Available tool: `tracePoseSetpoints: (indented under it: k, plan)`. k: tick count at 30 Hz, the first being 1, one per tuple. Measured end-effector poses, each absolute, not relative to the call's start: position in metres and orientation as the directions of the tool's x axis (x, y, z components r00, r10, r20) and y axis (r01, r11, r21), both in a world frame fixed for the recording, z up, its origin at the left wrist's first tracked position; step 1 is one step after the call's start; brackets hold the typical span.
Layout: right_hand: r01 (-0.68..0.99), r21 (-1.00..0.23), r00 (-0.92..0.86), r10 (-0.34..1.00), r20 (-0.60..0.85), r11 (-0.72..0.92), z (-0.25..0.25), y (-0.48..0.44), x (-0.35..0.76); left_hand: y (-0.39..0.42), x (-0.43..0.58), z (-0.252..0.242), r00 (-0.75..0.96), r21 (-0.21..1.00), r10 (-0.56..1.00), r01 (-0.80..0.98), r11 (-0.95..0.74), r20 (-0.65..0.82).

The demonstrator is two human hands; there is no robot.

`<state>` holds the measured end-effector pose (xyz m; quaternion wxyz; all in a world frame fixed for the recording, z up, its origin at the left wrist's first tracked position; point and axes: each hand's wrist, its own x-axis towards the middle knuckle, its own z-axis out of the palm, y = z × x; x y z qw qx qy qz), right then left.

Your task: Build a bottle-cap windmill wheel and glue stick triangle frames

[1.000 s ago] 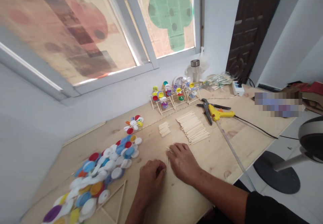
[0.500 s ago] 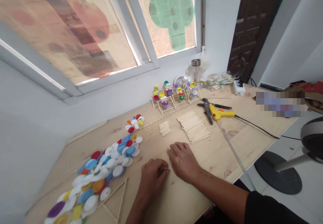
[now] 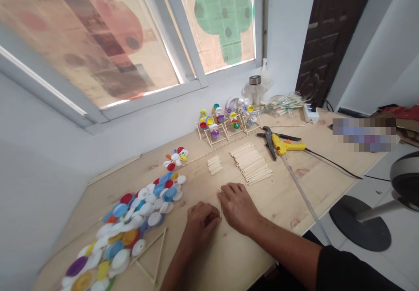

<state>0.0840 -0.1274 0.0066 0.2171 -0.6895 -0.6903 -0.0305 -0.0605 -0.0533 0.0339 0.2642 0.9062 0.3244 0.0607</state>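
My left hand (image 3: 202, 222) rests on the wooden table with its fingers pinched at the lower end of a thin wooden stick (image 3: 221, 208). Opposite it, my right hand (image 3: 238, 206) presses down near the stick's upper end, fingers curled together. A second stick tip shows by the right index finger; most of it is hidden under the hand. Beyond the hands lie a row of long wooden sticks (image 3: 251, 164) and a small group of short sticks (image 3: 215, 165). To the left is a triangle of joined sticks (image 3: 160, 256).
Many bottle caps (image 3: 149, 208) cover the table's left side, with a cap pinwheel (image 3: 176, 157) behind. Stick stands with cap wheels (image 3: 214, 127) line the wall. Right of the sticks lie a yellow glue gun (image 3: 288, 147), dark cutters (image 3: 269, 141) and a cord.
The view has shifted slightly. Both hands keep almost the same place and grip, with the left fingers drawn a little closer around the stick's lower end.
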Motion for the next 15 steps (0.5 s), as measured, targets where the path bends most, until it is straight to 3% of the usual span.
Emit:
tracePoseSetpoints:
  k: [15]
  plan:
    - [0.963, -0.259, 0.023, 0.94, 0.34, 0.07, 0.008, -0.129, 0.085, -0.045, -0.054, 0.045, 0.825, 0.554, 0.554, 0.514, -0.655, -0.112]
